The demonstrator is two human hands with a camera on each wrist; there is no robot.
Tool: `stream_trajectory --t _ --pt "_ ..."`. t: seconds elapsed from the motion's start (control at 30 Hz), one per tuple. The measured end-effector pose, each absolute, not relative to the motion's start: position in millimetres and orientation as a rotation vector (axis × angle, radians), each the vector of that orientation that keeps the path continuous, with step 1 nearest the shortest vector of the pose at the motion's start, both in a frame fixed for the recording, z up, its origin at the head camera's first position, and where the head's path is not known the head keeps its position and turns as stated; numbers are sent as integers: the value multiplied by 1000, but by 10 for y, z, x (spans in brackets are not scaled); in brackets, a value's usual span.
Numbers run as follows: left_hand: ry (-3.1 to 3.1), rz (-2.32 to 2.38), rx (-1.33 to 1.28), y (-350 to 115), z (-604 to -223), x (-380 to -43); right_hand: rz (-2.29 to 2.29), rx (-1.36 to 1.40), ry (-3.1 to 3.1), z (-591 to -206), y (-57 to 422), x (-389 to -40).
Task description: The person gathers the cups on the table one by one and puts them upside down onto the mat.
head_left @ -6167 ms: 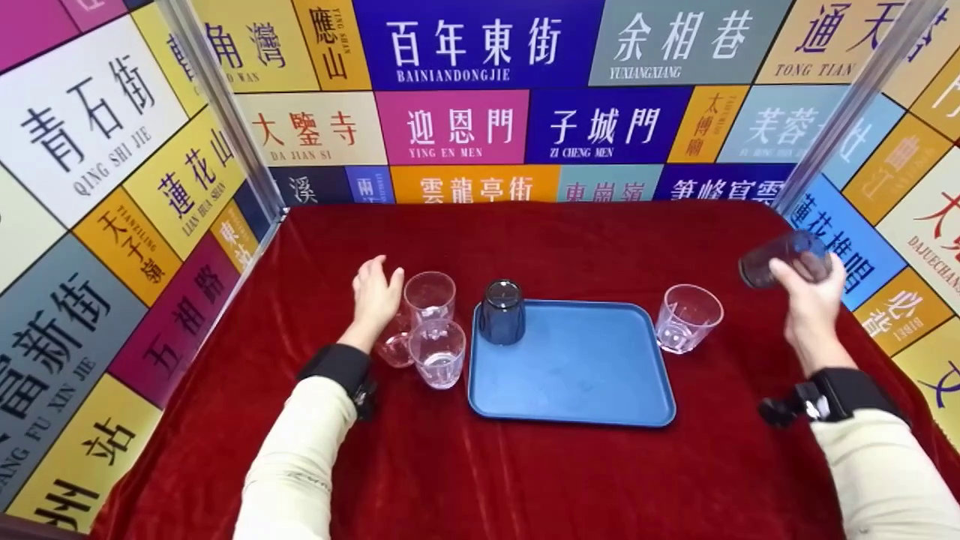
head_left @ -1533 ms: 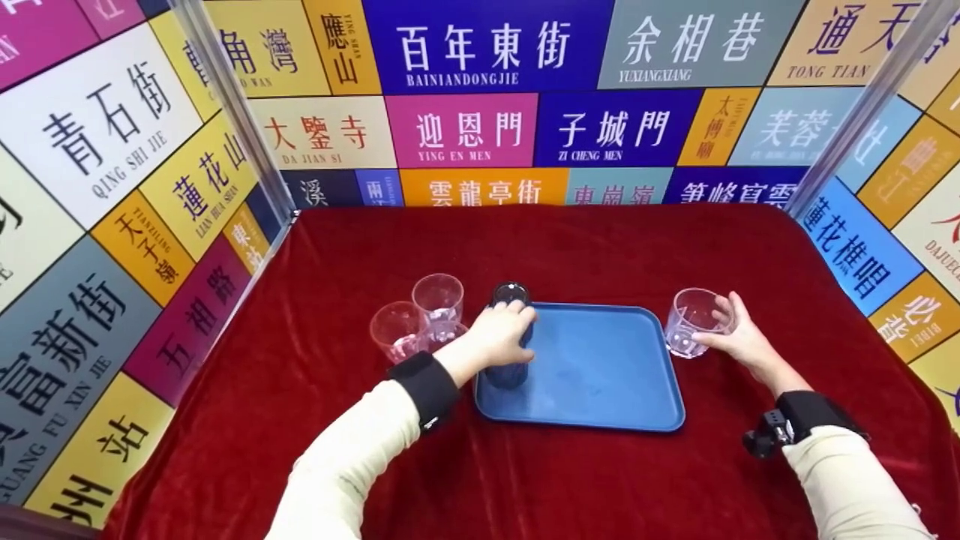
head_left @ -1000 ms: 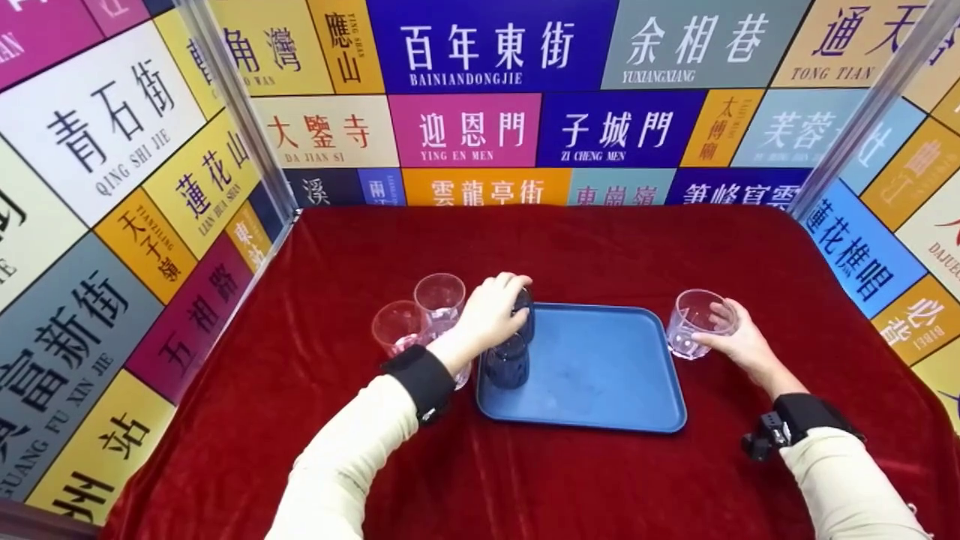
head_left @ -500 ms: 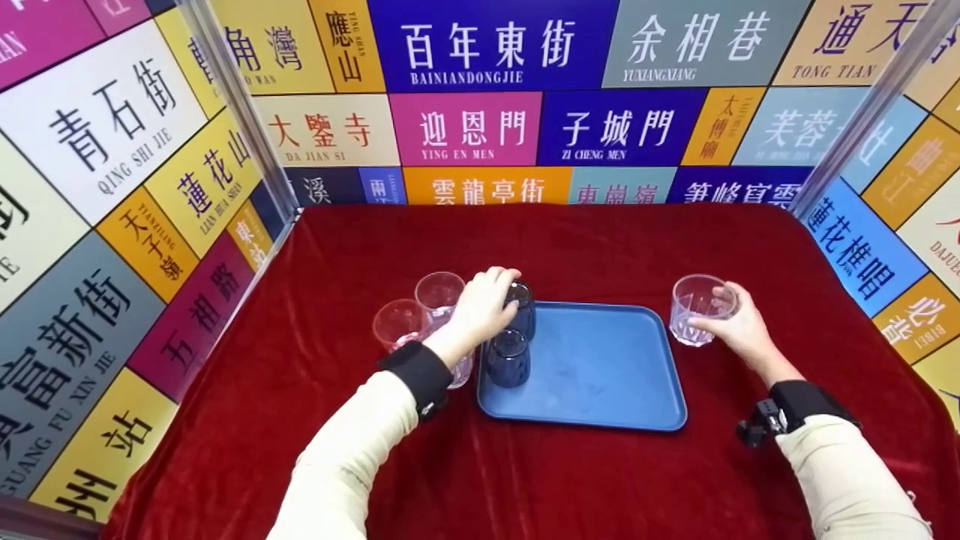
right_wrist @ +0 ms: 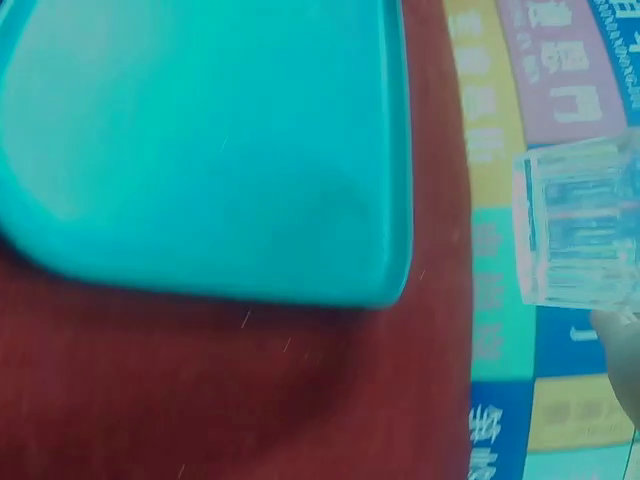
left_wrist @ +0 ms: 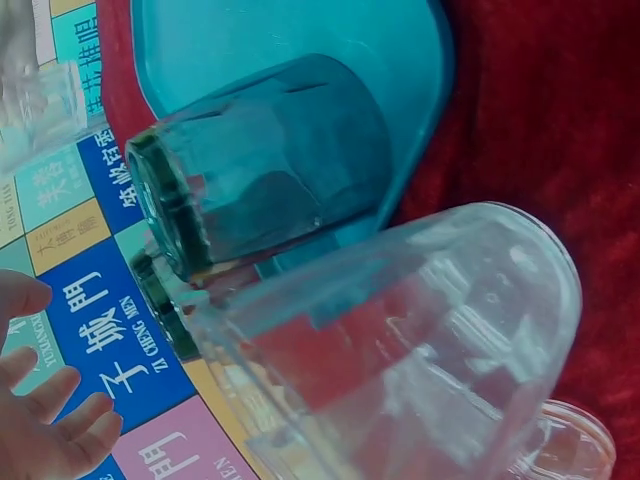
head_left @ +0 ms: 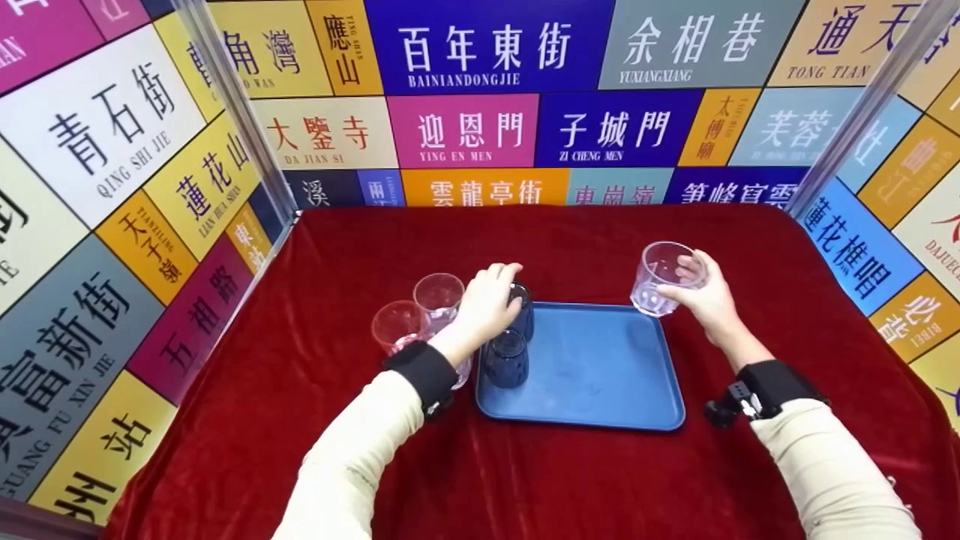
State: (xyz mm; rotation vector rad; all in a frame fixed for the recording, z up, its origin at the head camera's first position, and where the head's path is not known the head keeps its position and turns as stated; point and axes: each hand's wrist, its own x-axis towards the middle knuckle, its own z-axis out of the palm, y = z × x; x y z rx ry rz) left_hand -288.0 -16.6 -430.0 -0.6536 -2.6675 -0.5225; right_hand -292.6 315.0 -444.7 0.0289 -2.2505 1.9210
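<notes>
My right hand (head_left: 712, 304) grips a clear glass (head_left: 651, 289), raised above the tray's far right corner; the right wrist view also shows that glass (right_wrist: 580, 225). Two dark blue glasses stand upside down on the left part of the blue tray (head_left: 600, 367). The near dark glass (head_left: 507, 360) shows fully, while the far dark glass (head_left: 523, 319) is partly covered by my left hand (head_left: 486, 304). That hand hovers beside it with loose, spread fingers. In the left wrist view those fingers (left_wrist: 60, 420) stand apart from the dark glass (left_wrist: 270, 165).
Left of the tray, clear glasses cluster on the red cloth (head_left: 585, 487): a far glass (head_left: 437, 294), a reddish-looking glass (head_left: 397, 326) and another partly behind my left wrist. Sign-covered panels (head_left: 480, 127) rise at the back and both sides.
A second dark glass, held in my right hand earlier, now stands on the tray. My left hand has left the far dark glass. My right hand has lifted the clear glass and moved it left.
</notes>
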Motion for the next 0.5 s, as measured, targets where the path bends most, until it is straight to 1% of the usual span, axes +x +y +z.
stream_trajectory --t 0.27,0.5 --pt "-2726 -617 -618 36 -4218 -2886 2279 17 -1919 -4290 2706 -2954" --pt "-2763 -770 -614 215 -4158 -2882 2551 49 -1498 -4189 2334 -2942"
